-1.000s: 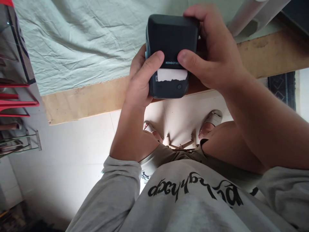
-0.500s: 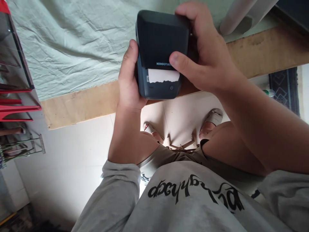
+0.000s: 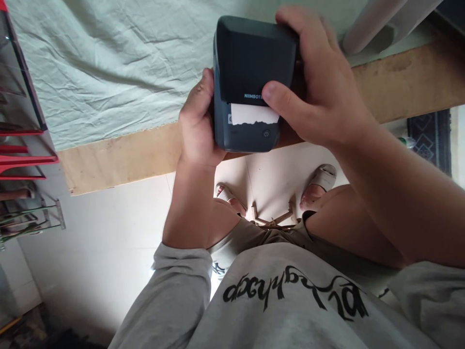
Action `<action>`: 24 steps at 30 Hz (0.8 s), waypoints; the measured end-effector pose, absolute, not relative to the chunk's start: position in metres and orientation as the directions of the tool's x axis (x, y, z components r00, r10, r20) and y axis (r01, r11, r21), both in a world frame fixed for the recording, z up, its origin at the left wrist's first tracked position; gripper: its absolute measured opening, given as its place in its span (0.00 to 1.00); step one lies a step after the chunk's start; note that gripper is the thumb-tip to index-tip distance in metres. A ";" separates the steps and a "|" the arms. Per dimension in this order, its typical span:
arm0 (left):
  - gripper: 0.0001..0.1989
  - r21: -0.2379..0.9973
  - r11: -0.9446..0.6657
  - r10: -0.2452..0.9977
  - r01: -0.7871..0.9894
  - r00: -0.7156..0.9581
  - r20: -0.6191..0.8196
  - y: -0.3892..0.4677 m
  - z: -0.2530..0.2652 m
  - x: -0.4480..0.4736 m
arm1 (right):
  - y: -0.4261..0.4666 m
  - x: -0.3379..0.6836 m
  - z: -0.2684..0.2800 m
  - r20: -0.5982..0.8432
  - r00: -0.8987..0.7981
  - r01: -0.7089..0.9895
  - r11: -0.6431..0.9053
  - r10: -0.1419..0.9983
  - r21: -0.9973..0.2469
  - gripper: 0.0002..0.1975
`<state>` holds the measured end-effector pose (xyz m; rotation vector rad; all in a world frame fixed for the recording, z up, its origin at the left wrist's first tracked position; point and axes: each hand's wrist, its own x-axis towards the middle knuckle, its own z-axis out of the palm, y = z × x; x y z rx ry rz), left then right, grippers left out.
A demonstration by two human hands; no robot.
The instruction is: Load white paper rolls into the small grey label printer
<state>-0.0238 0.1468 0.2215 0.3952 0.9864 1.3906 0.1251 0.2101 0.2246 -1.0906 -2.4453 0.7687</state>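
Above the table's front edge I hold a dark label printer (image 3: 254, 58) marked NIIMBOT, its lid side facing me. A short white strip of paper (image 3: 252, 114) with a torn edge sticks out of its slot, over a power button. My left hand (image 3: 199, 123) grips the printer's left side, thumb along the edge and the other fingers hidden underneath. My right hand (image 3: 319, 82) clasps the right side, its thumb lying on the lid by the lettering and a finger at the far right corner.
A pale green cloth (image 3: 109, 63) covers the table, leaving its wooden edge (image 3: 123, 152) bare. Grey-white tubes (image 3: 374, 24) stand at the back right. Red-edged racks (image 3: 25, 162) are at the left. Below lie the tiled floor (image 3: 123, 218) and a patterned mat (image 3: 430, 140).
The printer and both hands have shifted slightly to the right in view. My grip on it stays much the same; the right thumb now covers part of the lettering.
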 end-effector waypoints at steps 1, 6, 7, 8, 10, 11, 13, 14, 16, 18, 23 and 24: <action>0.13 0.779 0.162 0.956 -0.606 -0.101 -0.277 0.148 0.220 -0.024 | 0.210 0.126 0.225 0.104 -0.642 0.570 0.564 0.759 -0.597 0.34; 0.16 0.889 0.023 0.990 -0.456 -0.112 -0.083 0.151 0.209 -0.026 | 0.210 0.127 0.223 0.173 -0.734 0.469 0.675 0.656 -0.570 0.39; 0.16 0.892 0.012 0.989 -0.451 -0.123 -0.076 0.151 0.209 -0.026 | 0.210 0.127 0.224 0.166 -0.743 0.468 0.680 0.648 -0.565 0.40; 0.15 0.892 0.013 0.990 -0.452 -0.122 -0.076 0.151 0.210 -0.026 | 0.211 0.128 0.226 0.145 -0.746 0.481 0.676 0.650 -0.559 0.40; 0.14 0.886 0.042 0.992 -0.463 -0.088 -0.093 0.151 0.214 -0.025 | 0.213 0.129 0.231 0.106 -0.726 0.532 0.652 0.680 -0.540 0.38; 0.14 0.881 0.062 0.993 -0.469 -0.063 -0.103 0.151 0.218 -0.025 | 0.214 0.130 0.234 0.092 -0.706 0.563 0.634 0.703 -0.530 0.37; 0.16 0.874 0.076 0.995 -0.481 -0.016 -0.096 0.151 0.225 -0.023 | 0.216 0.131 0.241 0.069 -0.674 0.607 0.606 0.735 -0.514 0.35; 0.17 0.871 0.078 0.996 -0.485 0.002 -0.088 0.151 0.228 -0.022 | 0.217 0.132 0.244 0.059 -0.670 0.618 0.600 0.740 -0.508 0.34; 0.18 0.866 0.098 0.995 -0.490 0.027 -0.098 0.151 0.232 -0.020 | 0.218 0.132 0.248 0.034 -0.680 0.624 0.603 0.732 -0.496 0.32; 0.17 0.857 0.103 0.994 -0.506 0.028 -0.103 0.149 0.233 -0.018 | 0.219 0.132 0.250 0.020 -0.707 0.614 0.629 0.707 -0.477 0.31; 0.17 0.845 0.080 0.996 -0.528 0.007 -0.090 0.147 0.231 -0.016 | 0.219 0.131 0.251 0.021 -0.738 0.594 0.663 0.675 -0.455 0.32; 0.17 0.848 0.094 0.995 -0.521 0.012 -0.103 0.147 0.230 -0.016 | 0.219 0.131 0.250 0.022 -0.736 0.592 0.659 0.677 -0.464 0.32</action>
